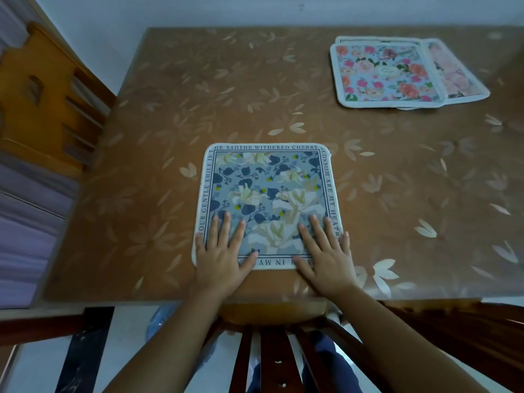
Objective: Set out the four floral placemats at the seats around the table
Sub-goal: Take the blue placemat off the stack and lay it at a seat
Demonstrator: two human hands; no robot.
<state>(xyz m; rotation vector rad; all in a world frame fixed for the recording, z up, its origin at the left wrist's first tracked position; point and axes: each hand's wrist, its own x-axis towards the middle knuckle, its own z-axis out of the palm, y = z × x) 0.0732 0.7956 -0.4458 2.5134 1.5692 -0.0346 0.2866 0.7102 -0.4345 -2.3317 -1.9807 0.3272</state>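
— Where is the square blue-grey floral placemat (269, 191) found?
— It is laid flat on the brown leaf-patterned table (170, 109), near the front edge, just beyond the dark slatted wooden chair back (272, 355).

— What can be read on it?
— Capitals are printed along the white border: "THE SAD THE WITHERED CHERRY" across the far side, "LOSSOM ARE MY" down the right, "OUR GENTLE SMILE IS" up the left. On the near side only "IN MY" is made out, upside down; the rest is covered.

— How are the hands placed?
— The left hand (224, 256) is pressed palm-down on the near left corner, fingers straight and spread. The right hand (326, 256) is laid likewise on the near right corner. Nothing is gripped by either. Both forearms are stretched forward over the chair back.

— And the other mats?
— A stack of white-edged floral placemats (382, 75) is seen at the far right, well apart. A pale blue one with pink and orange roses is on top; a pinker one (459, 78) juts out to its right, and a third rim (377, 38) is shown behind.

— Anything beside the table?
— An orange-brown wooden chair (48, 95) is seen at its left side.
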